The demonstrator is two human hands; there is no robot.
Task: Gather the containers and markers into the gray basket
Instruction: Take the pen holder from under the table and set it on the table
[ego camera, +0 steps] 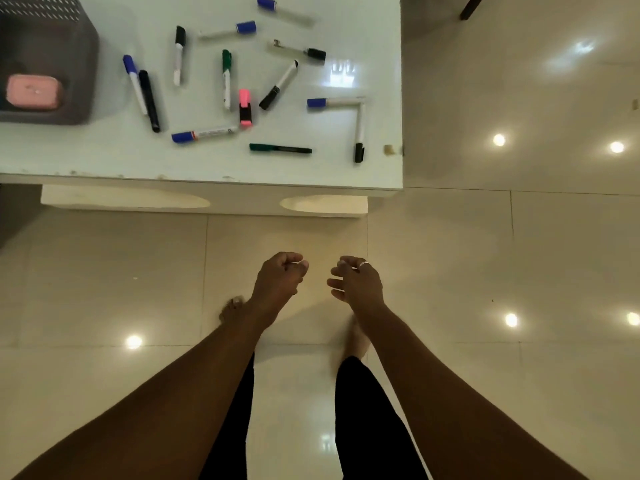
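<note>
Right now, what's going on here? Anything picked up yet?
A person stands at the white table with both arms out over the floor. The left hand is curled and the right hand loosely curled; neither holds anything. The markers lie scattered on the table, untouched. The gray basket sits at the table's left end with a pink container inside; no marker shows in it.

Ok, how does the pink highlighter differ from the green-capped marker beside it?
The pink highlighter is short and stubby; the green-capped marker is long and slim. The highlighter is pink with a black band; the marker's barrel is white. Both lie on the table, outside the gray basket.
</note>
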